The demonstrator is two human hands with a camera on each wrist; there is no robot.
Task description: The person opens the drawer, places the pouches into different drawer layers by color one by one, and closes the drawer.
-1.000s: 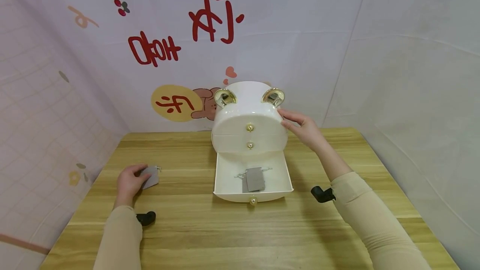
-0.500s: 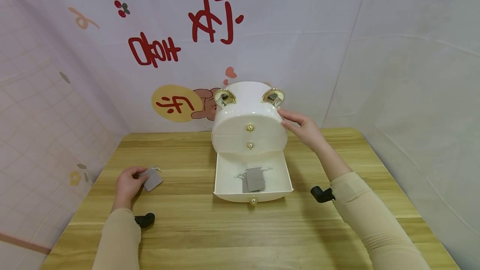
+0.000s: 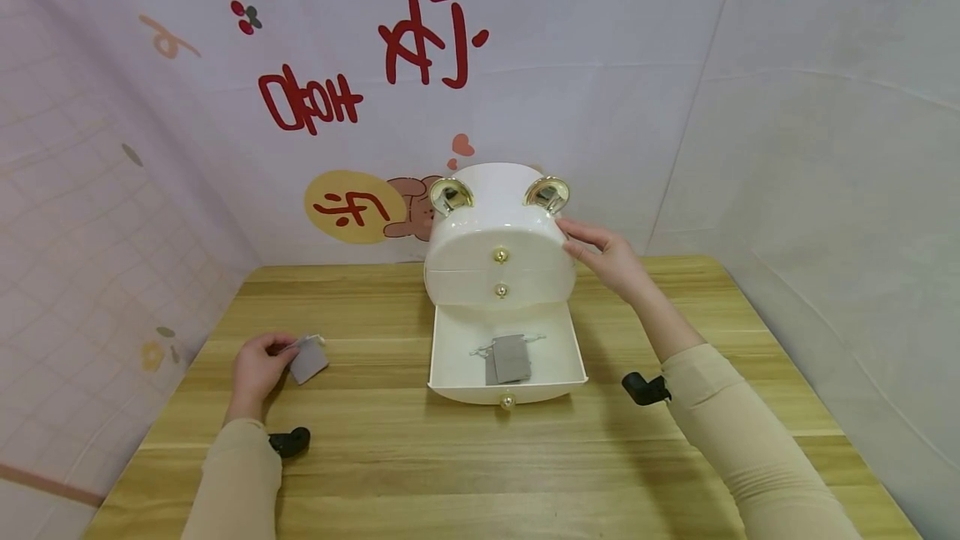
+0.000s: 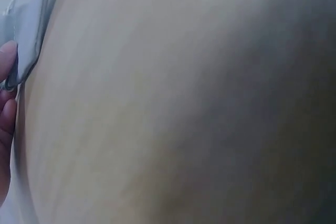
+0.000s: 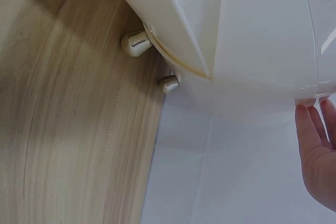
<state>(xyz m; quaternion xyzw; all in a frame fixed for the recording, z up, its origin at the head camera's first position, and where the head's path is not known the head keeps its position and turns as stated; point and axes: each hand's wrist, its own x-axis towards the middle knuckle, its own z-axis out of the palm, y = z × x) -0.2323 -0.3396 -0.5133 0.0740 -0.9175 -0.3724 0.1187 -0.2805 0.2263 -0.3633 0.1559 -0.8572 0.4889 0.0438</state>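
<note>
At the table's left side my left hand (image 3: 258, 369) pinches a small grey drawstring pouch (image 3: 310, 362) by its edge, its cord at the top. In the left wrist view the thumb lies against the pouch (image 4: 31, 22), whose face is partly cut off by the frame. A white storage box (image 3: 495, 215) with gold ear-like trims stands at the back middle. Its bottom drawer (image 3: 457, 332) is pulled out, with grey pouches (image 3: 512, 358) overlapping inside. My right hand (image 3: 609, 261) rests its extended fingertips on the box's right side, as the right wrist view also shows.
Gold knobs (image 3: 501, 256) mark the two upper drawers, which are pushed in. The open drawer's front, with its own knob (image 3: 507, 401), sticks out over the wooden table (image 3: 420, 473). Behind the box hangs a printed white cloth (image 3: 585, 90).
The pouch in my left hand has turned, its lower corner swinging toward me, and the fingers now grip nearer its edge. My right hand and the box stay put.
</note>
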